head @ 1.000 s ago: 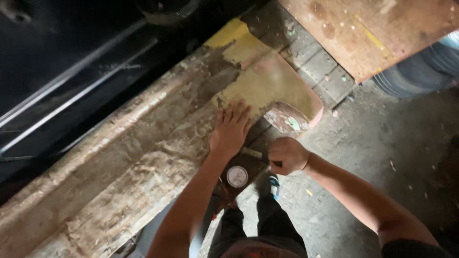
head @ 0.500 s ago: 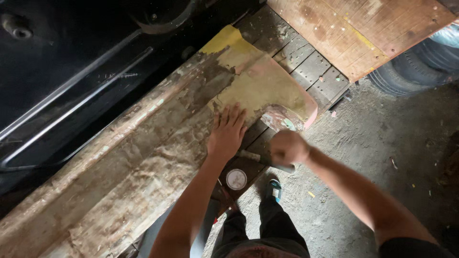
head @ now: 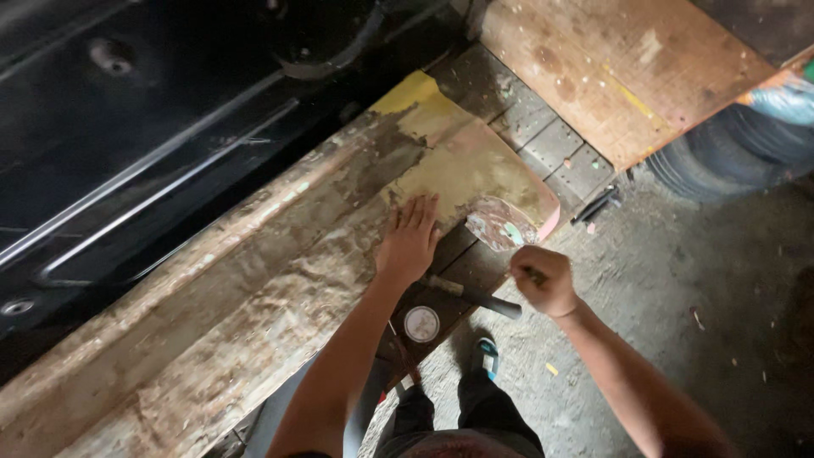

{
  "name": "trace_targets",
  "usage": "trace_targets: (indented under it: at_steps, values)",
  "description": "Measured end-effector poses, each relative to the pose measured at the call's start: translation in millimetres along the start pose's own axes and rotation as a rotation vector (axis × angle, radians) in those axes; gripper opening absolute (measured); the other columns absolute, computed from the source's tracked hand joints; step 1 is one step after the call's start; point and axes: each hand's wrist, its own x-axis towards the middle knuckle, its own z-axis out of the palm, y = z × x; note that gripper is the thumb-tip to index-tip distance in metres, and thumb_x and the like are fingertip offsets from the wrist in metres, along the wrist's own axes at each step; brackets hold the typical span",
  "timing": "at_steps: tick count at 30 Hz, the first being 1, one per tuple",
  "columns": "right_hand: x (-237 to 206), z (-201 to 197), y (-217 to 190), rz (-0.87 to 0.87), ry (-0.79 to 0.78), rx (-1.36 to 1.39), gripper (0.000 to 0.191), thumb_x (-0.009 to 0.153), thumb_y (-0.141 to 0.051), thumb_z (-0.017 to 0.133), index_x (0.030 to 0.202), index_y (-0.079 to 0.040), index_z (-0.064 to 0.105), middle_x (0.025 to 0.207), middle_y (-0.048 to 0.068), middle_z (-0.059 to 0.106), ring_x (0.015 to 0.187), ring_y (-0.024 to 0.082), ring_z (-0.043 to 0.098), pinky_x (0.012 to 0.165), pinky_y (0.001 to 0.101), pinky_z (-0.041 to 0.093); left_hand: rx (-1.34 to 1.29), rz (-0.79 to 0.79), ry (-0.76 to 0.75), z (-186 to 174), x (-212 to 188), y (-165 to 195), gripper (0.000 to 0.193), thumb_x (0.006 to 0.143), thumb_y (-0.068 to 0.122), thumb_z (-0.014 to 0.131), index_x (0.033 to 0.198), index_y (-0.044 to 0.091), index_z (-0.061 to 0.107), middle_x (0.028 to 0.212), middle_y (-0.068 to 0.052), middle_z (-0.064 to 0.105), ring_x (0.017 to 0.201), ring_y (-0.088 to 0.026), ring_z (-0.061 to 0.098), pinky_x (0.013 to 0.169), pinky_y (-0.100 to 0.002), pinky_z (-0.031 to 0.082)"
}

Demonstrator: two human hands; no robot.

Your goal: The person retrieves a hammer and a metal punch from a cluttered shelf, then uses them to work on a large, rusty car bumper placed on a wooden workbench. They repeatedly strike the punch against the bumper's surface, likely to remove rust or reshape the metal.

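My left hand (head: pixel 409 242) lies flat, fingers spread, on a long worn panel (head: pixel 254 297) coated in brownish filler. It rests at the edge of a yellow filler patch (head: pixel 458 161). My right hand (head: pixel 543 278) is closed on the handle of a flat spreader (head: pixel 500 225). The spreader's blade is smeared with filler and sits just right of my left hand, at the patch's lower edge.
A round white-lidded tin (head: pixel 421 323) and a dark-handled tool (head: pixel 475 295) lie on wooden slats below my hands. A stained wooden board (head: pixel 610 68) and a tyre (head: pixel 738 153) are at the upper right. A black car body (head: pixel 127 127) fills the left. Dusty concrete floor (head: pixel 678 280) lies to the right.
My right hand with the spreader has shifted slightly to the right, away from my left hand. The left hand stays pressed flat on the panel. The view has tilted a little.
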Motion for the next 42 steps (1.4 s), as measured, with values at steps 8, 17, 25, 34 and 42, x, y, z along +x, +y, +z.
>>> trace_targets:
  at_steps: [8, 17, 25, 34, 42]
  values:
    - [5, 7, -20, 0.195, 0.453, 0.408, 0.021, 0.089, 0.014, 0.067, 0.094, -0.002, 0.055, 0.096, 0.012, 0.066, 0.087, 0.018, 0.066, 0.079, 0.0309, 0.057, -0.291, -0.091, 0.012, -32, -49, -1, 0.060, 0.097, 0.029, 0.064, 0.152, 0.016, 0.043, 0.160, -0.011, 0.044, 0.152, -0.033, 0.036, 0.128, -0.052, 0.021]
    - [21, 48, -40, 0.181, 0.545, 0.802, 0.020, 0.093, 0.013, 0.059, 0.100, -0.005, 0.052, 0.103, 0.016, 0.065, 0.103, 0.028, 0.067, 0.098, 0.0402, 0.054, -0.306, -0.334, 0.126, -90, -150, -19, 0.060, 0.093, 0.027, 0.068, 0.148, 0.012, 0.051, 0.159, -0.020, 0.039, 0.153, -0.037, 0.026, 0.125, -0.059, 0.011]
    - [43, 92, -39, 0.358, 0.717, 0.912, 0.020, 0.093, 0.001, 0.063, 0.102, -0.013, 0.051, 0.112, 0.011, 0.069, 0.109, 0.021, 0.066, 0.095, 0.0350, 0.055, -0.154, -0.566, 0.174, -104, -195, -36, 0.063, 0.088, 0.029, 0.072, 0.145, 0.012, 0.051, 0.164, -0.018, 0.032, 0.155, -0.039, 0.020, 0.122, -0.065, 0.007]
    - [78, 125, -26, 0.533, 0.509, 0.947, 0.018, 0.093, -0.005, 0.068, 0.103, -0.016, 0.056, 0.107, 0.004, 0.067, 0.104, 0.017, 0.065, 0.082, 0.0333, 0.055, 0.059, -0.684, 0.157, -80, -199, -52, 0.077, 0.090, 0.042, 0.065, 0.158, 0.018, 0.037, 0.168, -0.014, 0.025, 0.156, -0.038, 0.017, 0.123, -0.065, 0.007]
    - [95, 125, 2, 0.495, 0.335, 0.894, 0.008, 0.096, -0.004, 0.067, 0.102, -0.007, 0.062, 0.109, 0.007, 0.065, 0.104, 0.019, 0.060, 0.094, 0.0325, 0.049, 0.227, -0.756, 0.015, -76, -188, -45, 0.075, 0.095, 0.054, 0.053, 0.160, 0.025, 0.031, 0.169, -0.007, 0.022, 0.154, -0.033, 0.017, 0.122, -0.060, 0.007]
